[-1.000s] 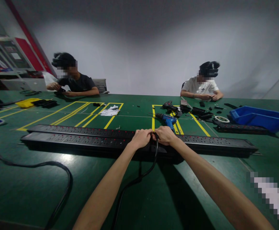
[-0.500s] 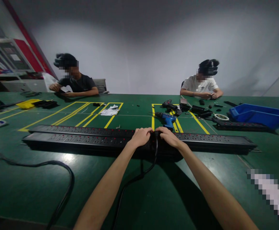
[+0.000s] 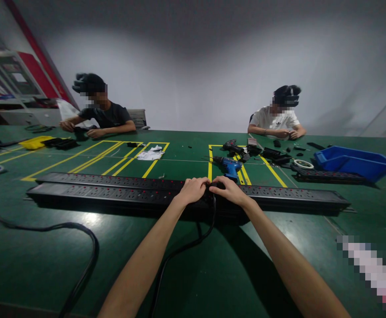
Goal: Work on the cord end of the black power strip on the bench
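Note:
Two long black power strips (image 3: 113, 191) lie side by side across the green table, with rows of sockets and small red dots on top. At their middle, my left hand (image 3: 194, 190) rests with curled fingers over the strips. Close beside it, my right hand (image 3: 228, 190) has its thumb and fingers closed at the upper end of a black power cable (image 3: 213, 216). The fingers partly hide that end, so I cannot tell how it meets the strip. From there the cable hangs over the near side and runs down the table toward me.
Beyond the strips lie a blue cordless drill (image 3: 231, 167), a second drill (image 3: 234, 147) and white papers (image 3: 150, 153). A blue bin (image 3: 355, 161) and roll of tape (image 3: 303, 164) are right. Another black cable (image 3: 93, 247) curves left. Two people sit opposite.
My right thumb has shifted left, nearer my left fingers, over the cable's end. The view has moved slightly. The left person's hands have moved apart.

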`<state>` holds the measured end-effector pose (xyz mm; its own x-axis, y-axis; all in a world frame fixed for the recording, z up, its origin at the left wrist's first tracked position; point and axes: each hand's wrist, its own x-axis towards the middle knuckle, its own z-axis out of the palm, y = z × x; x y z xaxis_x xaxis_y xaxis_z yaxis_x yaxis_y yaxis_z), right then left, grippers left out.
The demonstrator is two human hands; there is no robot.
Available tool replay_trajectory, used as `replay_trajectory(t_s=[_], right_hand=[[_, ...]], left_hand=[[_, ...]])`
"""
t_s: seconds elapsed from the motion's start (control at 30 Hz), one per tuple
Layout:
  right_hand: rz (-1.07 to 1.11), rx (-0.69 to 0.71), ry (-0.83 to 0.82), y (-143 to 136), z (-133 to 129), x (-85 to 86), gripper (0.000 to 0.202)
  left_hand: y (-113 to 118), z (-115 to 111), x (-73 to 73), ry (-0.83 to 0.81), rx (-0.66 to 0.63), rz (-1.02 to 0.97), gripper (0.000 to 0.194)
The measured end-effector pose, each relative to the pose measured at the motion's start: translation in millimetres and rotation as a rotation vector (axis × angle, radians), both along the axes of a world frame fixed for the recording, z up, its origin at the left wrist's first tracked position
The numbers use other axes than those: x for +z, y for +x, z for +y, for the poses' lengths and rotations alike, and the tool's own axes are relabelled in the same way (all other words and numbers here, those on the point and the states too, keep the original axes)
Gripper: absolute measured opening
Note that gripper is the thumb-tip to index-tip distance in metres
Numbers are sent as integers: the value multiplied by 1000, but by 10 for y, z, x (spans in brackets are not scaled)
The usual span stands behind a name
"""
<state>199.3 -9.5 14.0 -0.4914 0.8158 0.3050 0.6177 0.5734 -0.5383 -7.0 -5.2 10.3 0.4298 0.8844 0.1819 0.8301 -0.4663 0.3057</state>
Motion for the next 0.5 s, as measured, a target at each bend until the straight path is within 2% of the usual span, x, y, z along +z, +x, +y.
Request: replay_trajectory(t_s=[0.13,0.23,0.5], right_hand=[[36,11,-68,32,23,-4,31],[-35,52,-65,67,53,-2,27],[-492,-19,367,-51,66,107,41]], left_hand=[[2,-3,5,2,7,-2,36],[2,-7,6,11,5,-6,36],[8,2,-9,15,27,28,36]])
